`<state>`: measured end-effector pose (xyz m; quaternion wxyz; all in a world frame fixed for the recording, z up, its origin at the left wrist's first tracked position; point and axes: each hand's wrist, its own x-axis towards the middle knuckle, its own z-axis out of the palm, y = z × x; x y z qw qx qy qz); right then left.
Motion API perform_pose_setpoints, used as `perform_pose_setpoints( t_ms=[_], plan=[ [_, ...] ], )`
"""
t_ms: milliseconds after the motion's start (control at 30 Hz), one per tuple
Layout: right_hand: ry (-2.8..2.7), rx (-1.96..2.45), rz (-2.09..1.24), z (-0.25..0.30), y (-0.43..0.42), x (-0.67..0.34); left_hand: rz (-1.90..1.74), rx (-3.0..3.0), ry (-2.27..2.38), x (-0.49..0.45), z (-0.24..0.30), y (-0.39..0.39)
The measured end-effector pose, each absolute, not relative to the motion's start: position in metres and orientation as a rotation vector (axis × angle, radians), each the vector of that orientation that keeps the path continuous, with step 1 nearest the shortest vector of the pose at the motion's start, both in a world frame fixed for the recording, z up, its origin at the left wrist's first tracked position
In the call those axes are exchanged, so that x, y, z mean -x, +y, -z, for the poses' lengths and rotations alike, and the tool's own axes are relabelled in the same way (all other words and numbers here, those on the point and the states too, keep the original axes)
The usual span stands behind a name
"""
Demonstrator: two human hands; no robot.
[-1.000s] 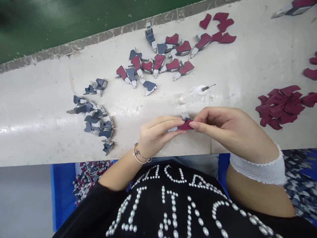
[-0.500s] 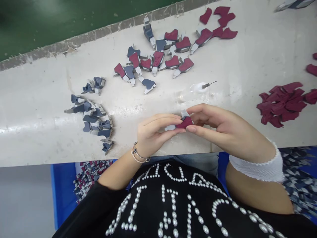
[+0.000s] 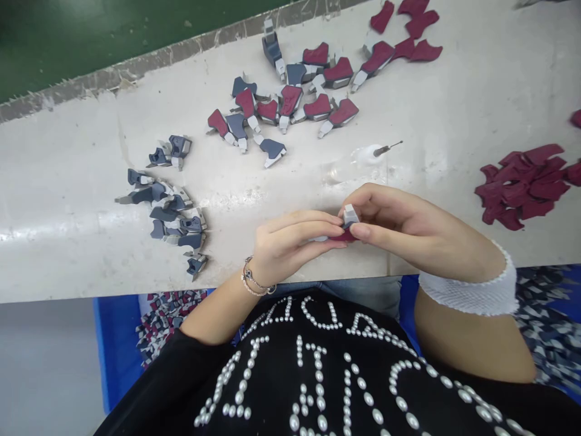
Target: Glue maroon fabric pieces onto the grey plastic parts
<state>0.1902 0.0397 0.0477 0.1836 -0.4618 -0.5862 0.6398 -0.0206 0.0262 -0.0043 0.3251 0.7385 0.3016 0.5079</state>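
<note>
My left hand [image 3: 290, 245] and my right hand [image 3: 399, 227] meet at the near edge of the white table [image 3: 68, 236]. Together they pinch one small plastic piece [image 3: 347, 223] with a grey tab on top and a dark red cover below; fingers hide most of it. Both hands are closed on it. A bracelet circles my left wrist and a white mesh cuff [image 3: 472, 290] my right.
Grey-blue parts [image 3: 170, 209] lie in a loose pile at the left. Finished red-and-grey pieces [image 3: 295, 103] are scattered at the back centre. Loose red covers [image 3: 521, 184] are heaped at the right. A small pointed tool [image 3: 379, 151] lies beyond my hands. Blue bins [image 3: 118, 345] of parts stand under the table.
My right fingers have curled tighter over the piece, and its grey tab now points upward. The view has shifted slightly; the piles have not moved.
</note>
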Motion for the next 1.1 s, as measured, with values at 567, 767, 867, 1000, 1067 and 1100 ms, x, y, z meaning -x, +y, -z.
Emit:
perform_pose_setpoints(
  t_ms=[567, 767, 867, 1000, 1067, 1100],
  plan=[
    [-1.602, 1.267, -1.760, -0.045, 0.033, -0.189, -1.437, -1.880, 0.809, 0.017, 0.005, 0.027],
    [-1.964, 1.329, -1.401, -0.050, 0.030, -0.193, -1.285, -1.783, 0.911, 0.018, 0.009, 0.023],
    [-2.174, 1.315, -1.259, -0.052, 0.032, -0.196, -1.123, -1.815, 0.988, 0.020, 0.011, 0.021],
    [-2.372, 1.185, -1.162, -0.054, 0.033, -0.201, -0.939, -1.880, 0.965, 0.021, 0.009, 0.022],
    [-2.404, 1.121, -1.172, -0.055, 0.034, -0.203, -0.894, -1.795, 0.947, 0.022, 0.006, 0.022],
    [-2.409, 1.095, -1.188, -0.055, 0.035, -0.203, -0.887, -1.744, 0.930, 0.022, 0.005, 0.022]
  ],
)
